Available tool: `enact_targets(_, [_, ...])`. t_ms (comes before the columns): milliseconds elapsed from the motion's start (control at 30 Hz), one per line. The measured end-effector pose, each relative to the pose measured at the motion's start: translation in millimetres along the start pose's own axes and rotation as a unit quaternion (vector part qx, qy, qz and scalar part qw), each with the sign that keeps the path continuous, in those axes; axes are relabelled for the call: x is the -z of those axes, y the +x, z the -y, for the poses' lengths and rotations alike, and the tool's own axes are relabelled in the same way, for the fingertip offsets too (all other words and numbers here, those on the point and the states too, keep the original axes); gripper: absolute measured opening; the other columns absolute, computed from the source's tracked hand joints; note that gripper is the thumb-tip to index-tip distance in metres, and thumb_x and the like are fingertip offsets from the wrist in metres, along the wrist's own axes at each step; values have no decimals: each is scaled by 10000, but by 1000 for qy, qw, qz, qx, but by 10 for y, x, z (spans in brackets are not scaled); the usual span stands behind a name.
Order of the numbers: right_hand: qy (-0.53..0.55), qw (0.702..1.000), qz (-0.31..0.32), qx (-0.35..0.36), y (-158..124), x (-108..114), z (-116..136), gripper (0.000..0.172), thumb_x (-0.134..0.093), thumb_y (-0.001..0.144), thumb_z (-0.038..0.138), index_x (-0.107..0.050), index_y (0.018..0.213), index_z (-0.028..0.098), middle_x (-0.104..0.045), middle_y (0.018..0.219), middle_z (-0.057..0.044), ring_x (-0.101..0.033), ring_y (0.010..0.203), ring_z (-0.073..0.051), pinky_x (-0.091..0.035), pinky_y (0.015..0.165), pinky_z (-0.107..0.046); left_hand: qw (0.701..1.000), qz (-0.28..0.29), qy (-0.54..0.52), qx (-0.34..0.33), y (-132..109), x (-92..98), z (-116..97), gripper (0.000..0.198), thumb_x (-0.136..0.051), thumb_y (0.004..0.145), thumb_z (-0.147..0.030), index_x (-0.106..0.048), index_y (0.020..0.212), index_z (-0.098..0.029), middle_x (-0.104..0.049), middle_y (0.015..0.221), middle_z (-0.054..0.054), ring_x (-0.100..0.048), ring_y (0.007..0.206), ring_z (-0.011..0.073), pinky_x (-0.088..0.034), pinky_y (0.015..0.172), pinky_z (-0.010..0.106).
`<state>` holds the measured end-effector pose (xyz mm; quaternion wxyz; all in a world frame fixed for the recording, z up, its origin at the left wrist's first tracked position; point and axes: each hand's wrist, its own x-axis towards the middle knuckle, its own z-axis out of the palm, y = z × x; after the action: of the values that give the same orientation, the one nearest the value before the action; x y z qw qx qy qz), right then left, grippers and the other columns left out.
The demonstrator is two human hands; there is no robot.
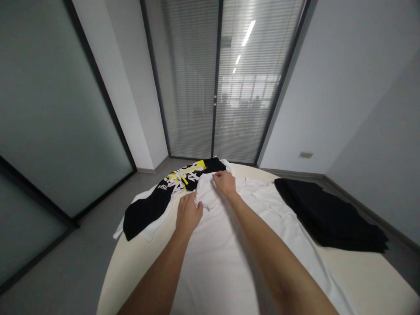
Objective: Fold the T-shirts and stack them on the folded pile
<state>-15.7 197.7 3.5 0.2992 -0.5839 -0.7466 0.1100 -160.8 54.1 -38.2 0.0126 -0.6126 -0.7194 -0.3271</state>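
Note:
A white T-shirt [216, 245] lies spread over the table, its far part bunched and wrinkled around my hands. My right hand [225, 183] pinches the cloth near the far end, with fingers and thumb pressed together. At the shirt's left edge, my left hand [188, 213] has its fingers curled and thumb bent in, with a fold of the white fabric between them. Just beyond and left of my hands lies a black garment [147, 213] with a yellow and white print, with white cloth showing under it.
Folded black cloth [328, 216] is stacked at the table's right side. The pale table [131, 271] has a rounded edge on the left. Beyond stand a glass partition with blinds [193, 87], a white wall [328, 87] and a frosted panel [49, 109].

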Motion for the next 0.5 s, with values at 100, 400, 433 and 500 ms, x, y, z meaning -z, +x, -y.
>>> enact_targets(100, [4,999,39,-25,47,-78,214,439,-519,895,603,-748,933,230,-726,985,-93,-610,1077,-291,-371,1005,-466,999,-20,-20,46,14,14,1,301,-571,832,-149,-627,1128,-138,-667,1109,119,-561,1137,273,-418,1043,388])
enact_targets(400, [81,992,80,-51,248,-255,382,306,-424,969,370,-671,1044,205,-725,1044,-66,-644,969,-224,-461,895,-368,996,-13,-52,66,2,60,2,215,-627,795,-174,-628,1009,-198,-661,980,72,-572,1082,275,-463,971,377])
enact_targets(433, [88,992,74,-47,276,-258,371,322,-391,981,351,-653,1087,197,-717,1084,-74,-640,984,-211,-467,883,-336,996,-17,-54,66,6,56,9,197,-624,811,-189,-632,1007,-201,-664,974,72,-579,1073,271,-466,961,376])
enact_targets(500, [96,992,66,-39,320,-268,349,342,-349,989,316,-622,1142,181,-701,1135,-85,-635,1007,-191,-470,878,-294,995,-27,-60,72,19,44,28,166,-608,844,-209,-641,1006,-198,-673,955,73,-601,1032,260,-472,935,370])
